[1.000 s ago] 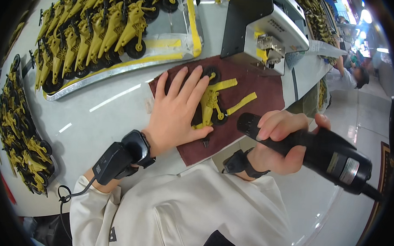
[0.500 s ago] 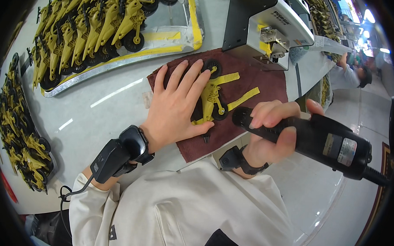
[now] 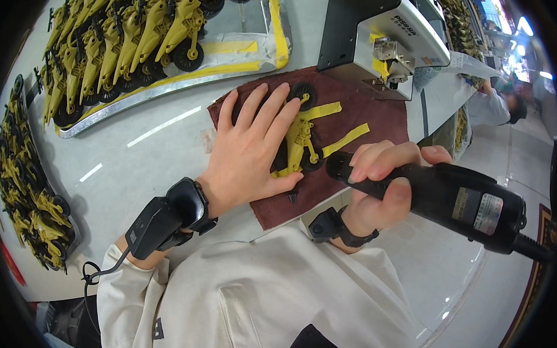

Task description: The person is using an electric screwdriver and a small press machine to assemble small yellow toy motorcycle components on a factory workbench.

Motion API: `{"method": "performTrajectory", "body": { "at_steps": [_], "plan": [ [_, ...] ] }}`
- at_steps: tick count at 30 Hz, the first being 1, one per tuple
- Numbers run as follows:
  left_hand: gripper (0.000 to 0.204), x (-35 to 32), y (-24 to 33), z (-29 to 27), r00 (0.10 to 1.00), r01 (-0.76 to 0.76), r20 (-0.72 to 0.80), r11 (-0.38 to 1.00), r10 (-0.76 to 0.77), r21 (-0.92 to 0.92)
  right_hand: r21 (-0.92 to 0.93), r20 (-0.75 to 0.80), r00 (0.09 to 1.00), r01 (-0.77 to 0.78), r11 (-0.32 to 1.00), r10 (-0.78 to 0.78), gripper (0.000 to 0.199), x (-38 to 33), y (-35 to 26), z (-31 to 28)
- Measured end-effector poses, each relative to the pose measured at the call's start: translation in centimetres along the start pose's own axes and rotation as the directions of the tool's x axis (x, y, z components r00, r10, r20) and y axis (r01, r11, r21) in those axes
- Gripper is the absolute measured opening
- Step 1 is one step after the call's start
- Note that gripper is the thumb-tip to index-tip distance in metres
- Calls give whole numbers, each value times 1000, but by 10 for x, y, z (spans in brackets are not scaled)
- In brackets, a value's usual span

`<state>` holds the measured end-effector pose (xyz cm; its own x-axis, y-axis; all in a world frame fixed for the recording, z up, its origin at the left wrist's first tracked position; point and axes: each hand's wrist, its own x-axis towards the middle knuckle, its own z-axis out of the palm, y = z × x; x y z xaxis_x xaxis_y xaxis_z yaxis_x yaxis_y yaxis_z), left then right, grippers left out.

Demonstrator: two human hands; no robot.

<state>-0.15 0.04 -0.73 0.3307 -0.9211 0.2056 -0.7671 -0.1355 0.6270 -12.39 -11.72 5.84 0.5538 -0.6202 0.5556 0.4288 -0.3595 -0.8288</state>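
Note:
My left hand (image 3: 249, 142) lies spread over a yellow toy motorcycle (image 3: 298, 143) with black wheels. Its fingers are stretched out, and the thumb rests at the toy's near end; part of the toy is hidden under the palm. Beneath both is a dark red cloth (image 3: 354, 112) with two yellow tape strips (image 3: 347, 138) on it. In my right hand (image 3: 382, 184), the fingers are wrapped round a black corded electric screwdriver (image 3: 467, 202). Its front end points left, close beside the toy's nearer wheel. A small black piece (image 3: 293, 195) lies on the cloth by my left thumb.
Behind the cloth stands a silver and black machine (image 3: 381, 42) with a metal mechanism on its front. A metal-edged tray (image 3: 171, 77) of similar toy motorcycles fills the far left, and a second group (image 3: 29, 190) sits at the left edge. Another person (image 3: 492, 108) is at the far right.
My right hand and the screwdriver have shifted very slightly left, toward the toy. My left hand stays on the motorcycle.

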Motion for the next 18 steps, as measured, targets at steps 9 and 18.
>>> {"method": "performTrajectory", "body": {
  "at_steps": [9,18],
  "plan": [
    [91,1,0,-3,1000,-6,10,1000,6,12,230,256,966,-23,973,-38,59,7,-1,-18],
    [90,1,4,-5,1000,-24,0,1000,24,-10,-205,-354,890,225,953,-287,52,123,-2,-28]
  ]
}}
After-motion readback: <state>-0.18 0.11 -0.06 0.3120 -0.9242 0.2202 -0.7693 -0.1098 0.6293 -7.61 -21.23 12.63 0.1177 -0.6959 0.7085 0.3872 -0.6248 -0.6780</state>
